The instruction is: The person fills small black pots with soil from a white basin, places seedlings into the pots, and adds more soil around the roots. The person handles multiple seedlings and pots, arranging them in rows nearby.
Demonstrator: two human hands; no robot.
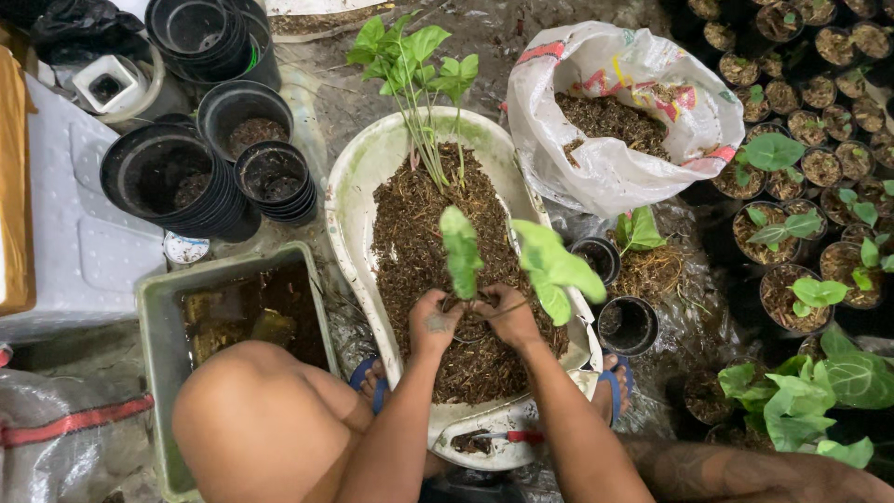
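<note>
Both of my hands meet over a white oval tub point(354, 200) filled with brown potting mix. My left hand point(433, 322) and my right hand point(507, 315) press around the base of a small green seedling point(507, 261), which stands in a small black pot that my hands mostly hide. The seedling has two or three broad light-green leaves rising above my fingers. A taller bunch of green seedlings point(414, 70) stands in the mix at the tub's far end.
Stacks of black plastic pots point(172, 177) stand at the left. A green crate point(154, 317) with dark water sits near my knee. A white sack of potting mix point(615, 116) lies at the upper right. Two empty black pots point(626, 326) and several potted seedlings point(801, 298) are at the right.
</note>
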